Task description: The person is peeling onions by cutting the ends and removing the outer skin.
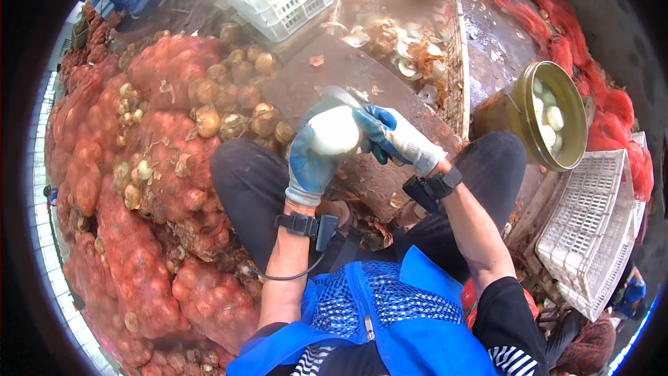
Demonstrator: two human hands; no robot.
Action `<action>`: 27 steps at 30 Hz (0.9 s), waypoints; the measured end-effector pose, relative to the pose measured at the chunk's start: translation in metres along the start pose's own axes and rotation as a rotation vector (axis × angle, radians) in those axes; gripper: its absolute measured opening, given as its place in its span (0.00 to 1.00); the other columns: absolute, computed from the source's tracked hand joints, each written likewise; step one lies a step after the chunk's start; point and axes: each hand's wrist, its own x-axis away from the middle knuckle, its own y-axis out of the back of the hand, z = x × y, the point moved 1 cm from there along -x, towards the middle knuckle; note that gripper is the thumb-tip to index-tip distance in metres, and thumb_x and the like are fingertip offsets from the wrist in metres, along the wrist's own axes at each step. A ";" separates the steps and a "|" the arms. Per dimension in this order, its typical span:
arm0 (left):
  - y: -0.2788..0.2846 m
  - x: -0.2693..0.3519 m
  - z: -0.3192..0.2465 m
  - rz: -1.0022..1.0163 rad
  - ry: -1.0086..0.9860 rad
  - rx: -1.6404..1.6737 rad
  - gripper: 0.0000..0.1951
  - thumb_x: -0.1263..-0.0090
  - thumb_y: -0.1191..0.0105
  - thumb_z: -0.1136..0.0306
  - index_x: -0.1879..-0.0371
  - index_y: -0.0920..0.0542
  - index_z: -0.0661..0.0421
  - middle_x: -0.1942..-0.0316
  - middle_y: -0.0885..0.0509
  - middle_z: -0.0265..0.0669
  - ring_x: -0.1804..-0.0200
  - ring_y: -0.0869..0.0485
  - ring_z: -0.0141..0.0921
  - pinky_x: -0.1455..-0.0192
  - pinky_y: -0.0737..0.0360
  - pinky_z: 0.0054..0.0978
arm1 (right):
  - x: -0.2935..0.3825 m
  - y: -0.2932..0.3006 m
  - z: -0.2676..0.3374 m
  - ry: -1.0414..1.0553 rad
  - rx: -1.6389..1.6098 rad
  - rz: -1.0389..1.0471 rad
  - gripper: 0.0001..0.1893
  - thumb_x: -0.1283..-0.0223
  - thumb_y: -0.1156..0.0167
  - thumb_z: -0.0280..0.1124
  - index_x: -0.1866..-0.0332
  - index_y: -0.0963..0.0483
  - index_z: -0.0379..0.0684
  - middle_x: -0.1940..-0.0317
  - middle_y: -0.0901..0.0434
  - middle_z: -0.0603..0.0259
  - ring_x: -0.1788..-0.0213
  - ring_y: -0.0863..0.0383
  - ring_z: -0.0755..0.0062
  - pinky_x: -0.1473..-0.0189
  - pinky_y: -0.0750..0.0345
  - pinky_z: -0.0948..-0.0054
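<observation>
Above a brown board (pixel 318 65), my left hand (pixel 305 159), in a blue-coated work glove, cups a large peeled white onion (pixel 335 132). A knife (pixel 340 95) is gripped in my right hand (pixel 389 128), which wears a similar glove. Its blade is blurred and lies across the onion's far side; the handle is hidden by the fingers. Unpeeled brown onions (pixel 265 118) lie loose left of the board. Beyond the board's right edge, onion skins and cut scraps (pixel 417 52) fill a wooden-sided tray (pixel 460 73).
Red mesh sacks of onions (pixel 130 251) are heaped on the left. A bucket (pixel 488 120) holding peeled onions (pixel 554 118) leans by my right knee. White plastic crates stand ahead (pixel 292 5) and at right (pixel 579 209). Another person (pixel 631 292) is at the lower right edge.
</observation>
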 end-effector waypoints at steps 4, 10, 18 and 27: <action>0.001 -0.004 -0.005 -0.020 0.010 -0.199 0.36 0.25 0.49 0.41 0.30 0.30 0.60 0.36 0.22 0.43 0.38 0.19 0.38 0.37 0.18 0.38 | 0.000 -0.003 -0.014 0.100 -0.114 -0.101 0.21 0.28 0.40 0.53 0.55 0.23 0.42 0.77 0.26 0.71 0.82 0.32 0.87 0.81 0.35 0.82; 0.023 -0.006 0.003 -0.073 -0.147 -0.978 0.29 0.26 0.41 0.51 0.31 0.26 0.53 0.35 0.22 0.40 0.36 0.23 0.31 0.33 0.26 0.32 | -0.002 -0.012 -0.022 0.052 0.171 -0.268 0.15 0.31 0.35 0.42 0.59 0.24 0.40 0.76 0.26 0.71 0.78 0.28 0.86 0.78 0.32 0.81; 0.012 0.000 -0.006 -0.060 -0.117 -0.540 0.33 0.30 0.39 0.55 0.28 0.30 0.56 0.40 0.19 0.41 0.39 0.20 0.33 0.34 0.23 0.33 | -0.004 -0.008 -0.037 0.029 -0.064 -0.360 0.09 0.30 0.36 0.36 0.57 0.22 0.41 0.75 0.24 0.73 0.78 0.28 0.87 0.78 0.32 0.82; -0.005 0.003 -0.006 0.028 -0.063 -0.161 0.49 0.41 0.31 0.52 0.22 0.40 0.57 0.39 0.21 0.46 0.35 0.21 0.40 0.31 0.22 0.35 | -0.010 0.014 -0.059 0.122 0.107 -0.503 0.11 0.31 0.35 0.35 0.54 0.22 0.39 0.75 0.24 0.72 0.76 0.29 0.87 0.76 0.31 0.80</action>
